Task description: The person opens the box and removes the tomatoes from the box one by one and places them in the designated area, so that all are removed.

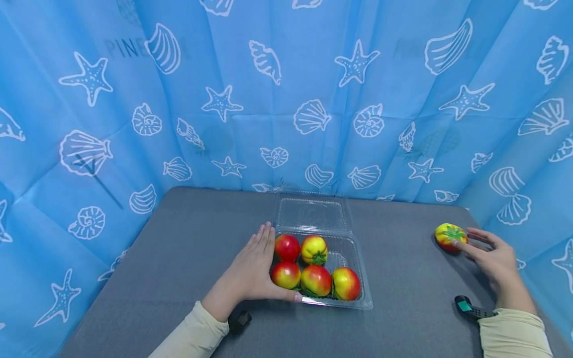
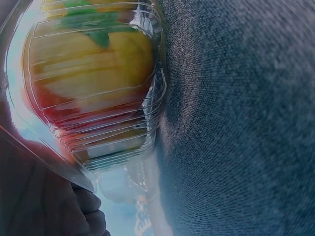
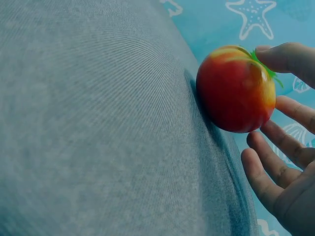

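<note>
Red and yellow, one fruit [image 1: 445, 236] sits far right on the grey table [image 1: 403, 283], pinched between thumb and fingers of my right hand [image 1: 497, 263]; my left hand [image 1: 250, 273] lies straight-fingered along the clear box [image 1: 363, 283], thumb across its front.

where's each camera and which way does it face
Head: on the person's head, facing forward and down at the grey table, clear box and blue curtain; left hand, right hand and sleeves show.
Left wrist: on that wrist, facing the box's ribbed side; part of the left hand shows.
Right wrist: on that wrist, facing a red-yellow fruit; thumb and fingers show.
Head and right wrist share that fruit.
</note>
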{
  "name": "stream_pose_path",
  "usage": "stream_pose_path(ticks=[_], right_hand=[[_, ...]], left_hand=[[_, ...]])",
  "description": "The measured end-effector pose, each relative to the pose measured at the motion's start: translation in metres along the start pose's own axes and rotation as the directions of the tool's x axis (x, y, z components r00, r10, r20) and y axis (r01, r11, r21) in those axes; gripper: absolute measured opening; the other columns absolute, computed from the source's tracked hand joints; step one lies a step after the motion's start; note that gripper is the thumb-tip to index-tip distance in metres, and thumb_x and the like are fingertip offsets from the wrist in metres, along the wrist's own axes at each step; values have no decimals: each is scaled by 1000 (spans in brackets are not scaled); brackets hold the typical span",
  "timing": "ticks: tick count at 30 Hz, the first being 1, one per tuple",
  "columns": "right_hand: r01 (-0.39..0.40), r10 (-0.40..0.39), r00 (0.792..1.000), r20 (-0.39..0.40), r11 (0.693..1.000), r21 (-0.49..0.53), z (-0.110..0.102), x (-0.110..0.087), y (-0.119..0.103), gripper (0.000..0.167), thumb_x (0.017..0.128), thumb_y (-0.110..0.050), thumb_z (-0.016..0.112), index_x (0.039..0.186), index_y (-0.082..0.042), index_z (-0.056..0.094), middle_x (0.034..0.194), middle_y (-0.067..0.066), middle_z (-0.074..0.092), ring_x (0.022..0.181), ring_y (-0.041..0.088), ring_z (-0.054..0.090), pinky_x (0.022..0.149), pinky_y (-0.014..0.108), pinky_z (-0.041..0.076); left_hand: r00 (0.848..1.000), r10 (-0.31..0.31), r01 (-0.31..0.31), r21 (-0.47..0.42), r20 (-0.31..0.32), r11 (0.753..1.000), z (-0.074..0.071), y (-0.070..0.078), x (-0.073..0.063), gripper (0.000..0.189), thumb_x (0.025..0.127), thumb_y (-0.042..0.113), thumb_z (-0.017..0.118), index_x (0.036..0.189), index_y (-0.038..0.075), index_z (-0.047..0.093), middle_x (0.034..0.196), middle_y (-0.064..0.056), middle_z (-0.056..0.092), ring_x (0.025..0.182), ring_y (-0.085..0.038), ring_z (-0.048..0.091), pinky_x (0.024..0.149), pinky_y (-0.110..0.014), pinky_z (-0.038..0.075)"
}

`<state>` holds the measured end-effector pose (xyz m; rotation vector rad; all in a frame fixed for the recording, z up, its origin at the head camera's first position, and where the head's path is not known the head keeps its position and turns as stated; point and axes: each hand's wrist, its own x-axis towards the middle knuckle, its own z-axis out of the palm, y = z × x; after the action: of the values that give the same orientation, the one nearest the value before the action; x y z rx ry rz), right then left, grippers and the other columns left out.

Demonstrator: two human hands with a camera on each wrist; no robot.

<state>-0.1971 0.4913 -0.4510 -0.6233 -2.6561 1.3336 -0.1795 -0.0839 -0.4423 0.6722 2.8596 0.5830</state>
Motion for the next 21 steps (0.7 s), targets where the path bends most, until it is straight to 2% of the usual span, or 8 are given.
stream_pose_path(ticks=[3,9,11,14,17,21], right_hand=[[-1,1,1000,-6,1000,-3,0,0,-2,81,96,-54,74,160,-13,45,141,18,51,97,-7,48,67,11,54],[8,-8,999,-42,1000,4,0,-1,-7,79,97,-54,74,160,-17,47,142,16,53,99,-7,47,65,9,49],[15,-15,998,-63,1000,2,0,-2,-11,75,97,-54,74,158,-19,49,146,17,52,103,-3,48,67,9,48],[5,-6,996,-94,1000,-5,0,-5,-18,71,97,-55,72,158,-25,50,154,13,49,124,16,52,73,11,47],[4,-6,992,-125,1000,-15,1,-9,-27,69,97,-56,71,158,-30,51,160,9,46,145,35,44,78,15,46],[29,-31,988,-153,999,-19,4,-15,-44,73,97,-58,70,160,-29,49,171,5,39,154,41,37,104,32,54]], left_hand=[[1000,0,0,6,0,1000,0,0,0,148,67,96,66,171,8,9,181,-10,1,168,-30,2,135,-52,14],[1000,2,-2,5,-6,1000,0,-1,0,148,67,95,67,171,7,11,181,-12,3,168,-32,3,135,-53,16],[1000,5,-5,1,-8,1000,1,-1,0,147,67,95,67,171,7,12,181,-12,4,168,-33,4,134,-54,16],[1000,1,-1,3,-3,1000,1,-1,0,147,67,95,67,171,7,11,181,-12,4,168,-32,4,135,-53,16],[1000,0,0,2,0,1000,0,0,0,147,67,95,67,171,8,10,181,-11,3,168,-32,3,135,-53,15],[1000,-2,2,-7,0,1000,0,0,1,148,67,94,68,171,8,9,181,-9,2,168,-31,2,135,-53,15]])
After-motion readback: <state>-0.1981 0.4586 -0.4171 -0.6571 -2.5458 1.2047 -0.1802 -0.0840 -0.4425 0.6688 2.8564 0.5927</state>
